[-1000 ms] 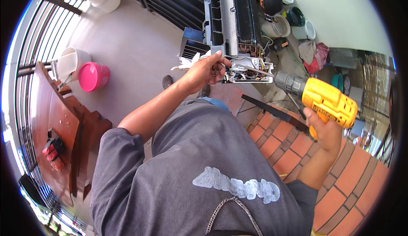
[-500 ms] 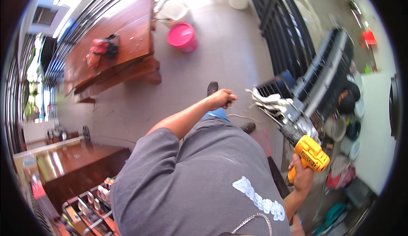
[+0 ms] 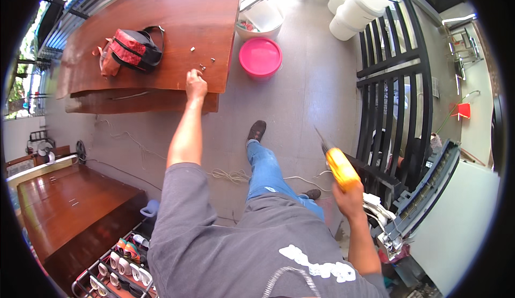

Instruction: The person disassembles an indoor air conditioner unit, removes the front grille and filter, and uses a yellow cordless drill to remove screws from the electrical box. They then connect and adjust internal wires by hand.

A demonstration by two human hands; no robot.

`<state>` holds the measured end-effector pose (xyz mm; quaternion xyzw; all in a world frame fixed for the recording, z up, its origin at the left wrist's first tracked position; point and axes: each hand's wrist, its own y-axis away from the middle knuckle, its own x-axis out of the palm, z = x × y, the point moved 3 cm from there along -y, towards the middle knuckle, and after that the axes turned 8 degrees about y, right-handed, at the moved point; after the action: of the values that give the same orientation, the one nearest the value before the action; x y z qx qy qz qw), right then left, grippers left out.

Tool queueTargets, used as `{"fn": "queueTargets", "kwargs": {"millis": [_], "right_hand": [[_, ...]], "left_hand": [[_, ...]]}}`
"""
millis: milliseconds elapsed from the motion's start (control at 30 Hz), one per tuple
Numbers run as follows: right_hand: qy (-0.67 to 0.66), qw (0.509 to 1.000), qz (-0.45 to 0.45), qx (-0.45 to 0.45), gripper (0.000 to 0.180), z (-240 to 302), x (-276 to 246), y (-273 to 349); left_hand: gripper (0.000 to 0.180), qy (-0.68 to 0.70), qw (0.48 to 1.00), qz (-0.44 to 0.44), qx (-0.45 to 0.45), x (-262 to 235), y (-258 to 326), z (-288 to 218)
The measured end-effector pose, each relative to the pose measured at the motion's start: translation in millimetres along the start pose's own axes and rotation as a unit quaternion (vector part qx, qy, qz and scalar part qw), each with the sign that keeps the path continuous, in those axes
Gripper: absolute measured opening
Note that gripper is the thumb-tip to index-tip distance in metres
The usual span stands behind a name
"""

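My left hand [image 3: 196, 84] reaches out over the near edge of a brown wooden table [image 3: 161, 13], fingers curled, close to several small screws [image 3: 203, 65] lying on the tabletop. Whether the fingers pinch a screw is hidden. My right hand [image 3: 347, 197] grips a yellow cordless drill [image 3: 340, 166] by its handle, bit pointing up and away, held at my right side near a black metal gate [image 3: 394, 78].
A red and black bag [image 3: 131, 49] lies on the table. A pink basin [image 3: 260, 56] and white tub [image 3: 262, 16] sit on the floor beyond. White buckets [image 3: 360, 0], a white cord [image 3: 230, 175], a dismantled air-conditioner unit [image 3: 424, 190] and a shoe rack [image 3: 118, 263] surround me.
I have turned from the dismantled unit toward the table. My left hand has left the unit and stretched out to the table's edge by the screws. The drill stays in my right hand.
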<state>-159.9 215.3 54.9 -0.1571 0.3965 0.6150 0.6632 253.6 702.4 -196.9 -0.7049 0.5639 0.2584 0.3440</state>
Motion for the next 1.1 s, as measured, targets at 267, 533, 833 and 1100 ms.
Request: {"fn": "queueTargets", "kwargs": {"millis": [267, 533, 833, 1100], "right_hand": [[0.187, 0.944, 0.013, -0.272, 0.074, 161.8, 190.4, -348.0], [0.292, 0.914, -0.003, -0.280, 0.072, 245.2, 325.4, -512.1], [0.233, 0.940, 0.016, -0.248, 0.037, 269.3, 350.6, -570.7], [0.020, 0.959, -0.162, -0.232, 0.047, 166.6, 264.5, -405.9]], "left_hand": [[0.014, -0.011, 0.995, 0.094, -0.008, -1.1, -64.8, 67.5], [0.040, 0.115, 0.991, 0.070, 0.024, -24.0, -62.3, 52.9], [0.041, 0.195, 0.978, -0.026, -0.066, -39.2, 21.1, 32.2], [0.039, 0.159, 0.985, -0.049, 0.051, -31.0, 27.5, -35.4]]}}
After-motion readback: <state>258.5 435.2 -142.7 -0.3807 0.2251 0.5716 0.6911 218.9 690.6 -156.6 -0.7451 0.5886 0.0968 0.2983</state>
